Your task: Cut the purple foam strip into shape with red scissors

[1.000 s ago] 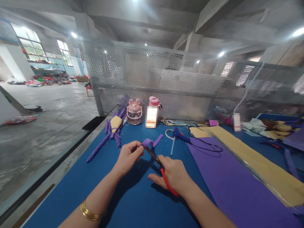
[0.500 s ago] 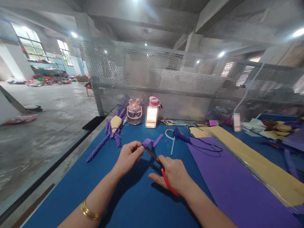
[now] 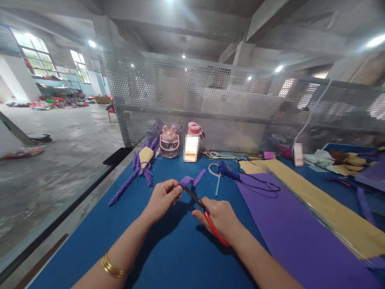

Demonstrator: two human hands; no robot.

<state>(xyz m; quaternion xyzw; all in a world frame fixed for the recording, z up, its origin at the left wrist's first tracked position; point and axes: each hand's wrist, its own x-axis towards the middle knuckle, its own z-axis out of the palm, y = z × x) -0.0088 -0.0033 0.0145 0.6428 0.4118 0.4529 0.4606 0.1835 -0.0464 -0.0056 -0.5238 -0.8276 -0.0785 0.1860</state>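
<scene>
Nearest, the right hand (image 3: 221, 218) grasps the red-handled scissors (image 3: 215, 229), its fingers wrapped around the grip; the thumb is drawn in closer to the handle than 0.5 s ago, when it stuck out farther. I read that as the grip tightening for the blades to close, though I cannot tell whether they have cut. The left hand (image 3: 164, 198), gold bangles (image 3: 112, 267) on its wrist, barely moves; its fingers pinch the near end of the purple strip (image 3: 187, 180). The strip sits over the middle of the worktop (image 3: 90, 241), blade tips right by the pinch, its far end curling up and away, so the work seems steadied at that 1 spot.

To the right lies a large purple sheet (image 3: 294, 224) beside a yellow sheet (image 3: 331, 208). Beyond the hands lie purple flower stems (image 3: 123, 194) at left and a blue-handled tool (image 3: 230, 170) at right. Farther back, a pink cup (image 3: 170, 140) stands before the perforated screen (image 3: 210, 100).
</scene>
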